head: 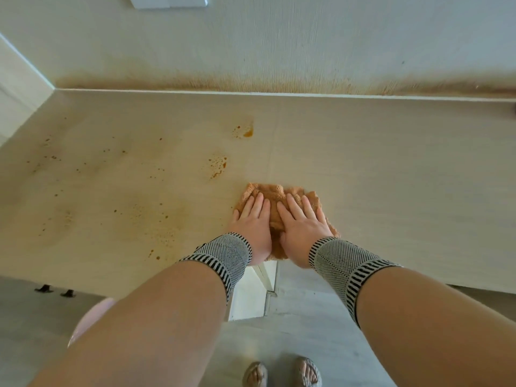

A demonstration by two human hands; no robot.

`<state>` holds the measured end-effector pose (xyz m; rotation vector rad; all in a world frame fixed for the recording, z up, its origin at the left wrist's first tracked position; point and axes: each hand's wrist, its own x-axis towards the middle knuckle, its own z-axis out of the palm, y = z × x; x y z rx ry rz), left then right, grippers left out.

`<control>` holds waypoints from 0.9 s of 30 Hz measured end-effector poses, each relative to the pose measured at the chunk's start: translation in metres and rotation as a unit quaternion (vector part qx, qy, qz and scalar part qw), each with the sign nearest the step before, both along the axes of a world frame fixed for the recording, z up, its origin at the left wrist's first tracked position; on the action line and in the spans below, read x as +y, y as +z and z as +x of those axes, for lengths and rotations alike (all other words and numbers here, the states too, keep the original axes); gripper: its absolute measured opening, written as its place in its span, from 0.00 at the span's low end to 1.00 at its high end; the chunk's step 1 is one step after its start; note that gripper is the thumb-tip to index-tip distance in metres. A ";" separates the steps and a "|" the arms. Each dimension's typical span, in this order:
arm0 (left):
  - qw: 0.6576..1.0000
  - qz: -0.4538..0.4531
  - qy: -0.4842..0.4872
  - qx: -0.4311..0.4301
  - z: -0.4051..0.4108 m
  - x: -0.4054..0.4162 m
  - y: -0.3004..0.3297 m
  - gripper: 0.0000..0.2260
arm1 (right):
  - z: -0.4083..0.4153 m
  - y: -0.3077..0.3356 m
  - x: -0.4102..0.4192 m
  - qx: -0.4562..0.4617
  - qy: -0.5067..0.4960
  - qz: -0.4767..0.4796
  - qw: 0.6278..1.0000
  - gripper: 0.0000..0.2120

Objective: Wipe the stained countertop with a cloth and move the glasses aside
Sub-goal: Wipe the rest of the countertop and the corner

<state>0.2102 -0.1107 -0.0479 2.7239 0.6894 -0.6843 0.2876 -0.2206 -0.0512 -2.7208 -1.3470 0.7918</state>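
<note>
An orange-brown terry cloth [275,192] lies bunched near the front edge of the pale countertop [391,169]. My left hand [252,223] and my right hand [303,226] press flat on it side by side, fingers straight and pointing toward the wall. Orange-brown stains mark the counter: one blot [245,132] near the back, another [217,166] just beyond the cloth, and scattered specks [156,219] to the left. No glasses are in view.
The wall [279,51] behind the counter has a brown stained band along its base. A white outlet plate [167,1] sits high on the wall. A white cabinet side [19,88] bounds the counter at left. Grey floor and my sandalled feet [282,372] lie below.
</note>
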 end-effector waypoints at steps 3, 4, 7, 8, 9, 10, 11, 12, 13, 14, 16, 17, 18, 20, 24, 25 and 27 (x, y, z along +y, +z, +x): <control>1.000 -0.008 0.001 -0.008 -0.018 -0.004 0.002 0.34 | -0.015 0.002 -0.004 -0.006 0.009 -0.003 1.000 0.31; 1.000 -0.009 -0.001 -0.008 -0.023 -0.005 0.002 0.34 | -0.019 0.003 -0.005 -0.007 0.012 -0.005 1.000 0.31; 1.000 -0.009 -0.012 -0.004 -0.040 -0.007 0.004 0.36 | -0.028 0.003 -0.002 0.000 0.013 -0.022 1.000 0.33; 1.000 -0.010 -0.018 -0.005 -0.044 -0.007 0.004 0.37 | -0.031 0.002 0.000 0.001 0.016 -0.033 0.999 0.35; 1.000 -0.014 -0.025 -0.007 -0.048 -0.006 0.004 0.37 | -0.033 0.002 0.002 0.002 0.019 -0.042 0.999 0.37; 0.999 -0.020 -0.031 -0.010 -0.051 -0.004 0.004 0.36 | -0.036 0.003 0.003 0.005 0.019 -0.050 0.999 0.38; 0.999 -0.026 -0.035 -0.014 -0.053 -0.002 0.004 0.35 | -0.038 0.003 0.005 0.008 0.014 -0.053 0.998 0.39; 0.999 -0.030 -0.040 -0.020 -0.053 0.001 0.003 0.35 | -0.039 0.005 0.005 0.011 0.002 -0.054 0.998 0.39; 0.998 -0.032 -0.046 -0.024 -0.052 0.003 0.002 0.34 | -0.039 0.006 0.006 0.015 -0.008 -0.055 0.998 0.39; 0.998 -0.031 -0.052 -0.025 -0.051 0.005 0.001 0.33 | -0.039 0.007 0.006 0.019 -0.013 -0.055 0.998 0.39; 0.997 -0.026 -0.063 -0.028 -0.045 0.011 0.000 0.32 | -0.038 0.007 0.009 0.018 -0.023 -0.052 0.998 0.39; 0.997 -0.020 -0.070 -0.032 -0.042 0.014 -0.001 0.32 | -0.036 0.006 0.011 0.014 -0.028 -0.049 0.998 0.39; 0.996 -0.016 -0.076 -0.036 -0.037 0.018 -0.002 0.33 | -0.034 0.006 0.014 0.010 -0.034 -0.047 0.998 0.39; 0.996 -0.019 -0.080 -0.042 -0.025 0.025 -0.002 0.36 | -0.026 0.006 0.020 0.004 -0.042 -0.050 0.998 0.40; 0.996 -0.015 -0.081 -0.044 0.003 0.038 -0.002 0.35 | -0.002 0.005 0.034 0.010 -0.069 -0.038 0.997 0.38; 0.996 -0.015 -0.082 -0.045 0.012 0.042 -0.002 0.36 | 0.006 0.005 0.038 0.015 -0.080 -0.029 0.996 0.35; 0.996 -0.018 -0.078 -0.047 0.032 0.050 -0.002 0.37 | 0.023 0.004 0.047 0.022 -0.094 -0.012 0.995 0.32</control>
